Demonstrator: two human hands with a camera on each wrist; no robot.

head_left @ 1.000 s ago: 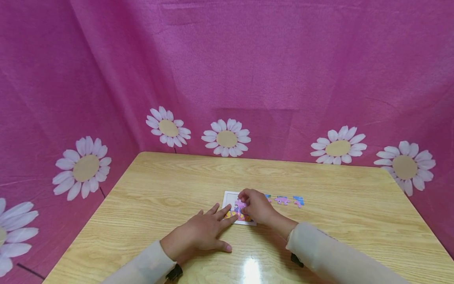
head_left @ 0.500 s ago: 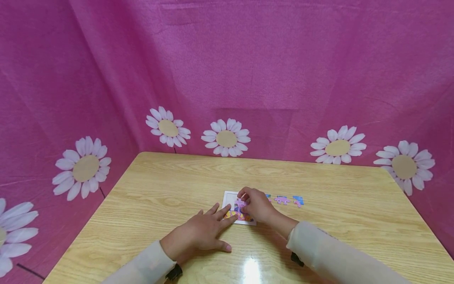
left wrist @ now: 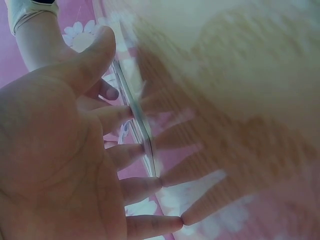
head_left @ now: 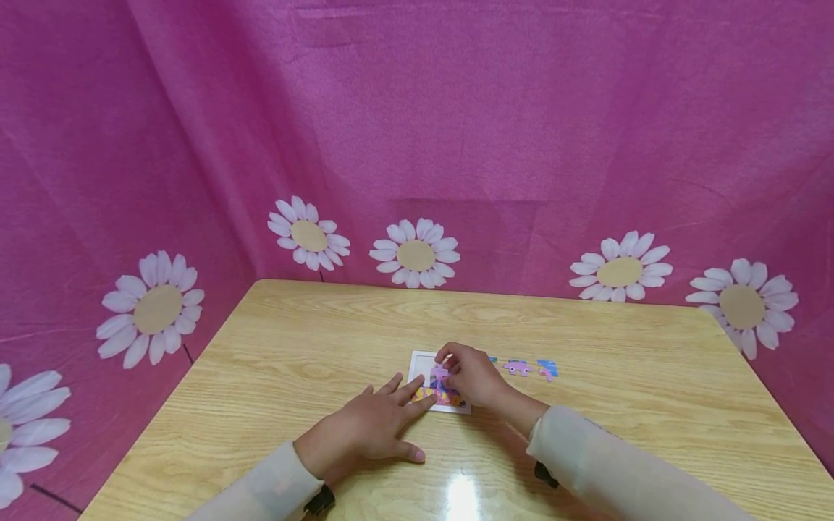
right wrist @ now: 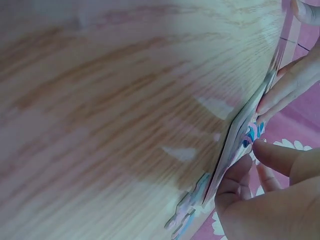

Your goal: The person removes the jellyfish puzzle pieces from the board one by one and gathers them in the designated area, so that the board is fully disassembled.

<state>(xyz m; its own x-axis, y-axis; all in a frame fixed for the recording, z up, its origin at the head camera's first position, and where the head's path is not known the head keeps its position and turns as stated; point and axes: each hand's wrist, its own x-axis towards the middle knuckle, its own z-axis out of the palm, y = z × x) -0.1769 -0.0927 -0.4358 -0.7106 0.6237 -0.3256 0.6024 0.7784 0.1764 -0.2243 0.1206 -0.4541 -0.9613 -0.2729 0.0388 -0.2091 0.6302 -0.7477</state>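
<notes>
A white-bordered puzzle tray lies on the table, with a yellow and pink strip of puzzle pieces along its near side. My left hand is spread flat, fingertips resting on the tray's near left part; the left wrist view shows its straight fingers. Over the tray, the thumb and fingers of my right hand pinch a pink and blue puzzle piece. That piece stands tilted up at the tray in the right wrist view. My right hand hides the tray's right part.
To the right of the tray lie a pink puzzle piece with an eye on it and a blue and pink piece. Another piece is partly behind my right hand. A pink flowered cloth hangs behind the wooden table.
The pinched puzzle piece has shifted very slightly left, along with the fingertips of my right hand. My left hand stays in place.
</notes>
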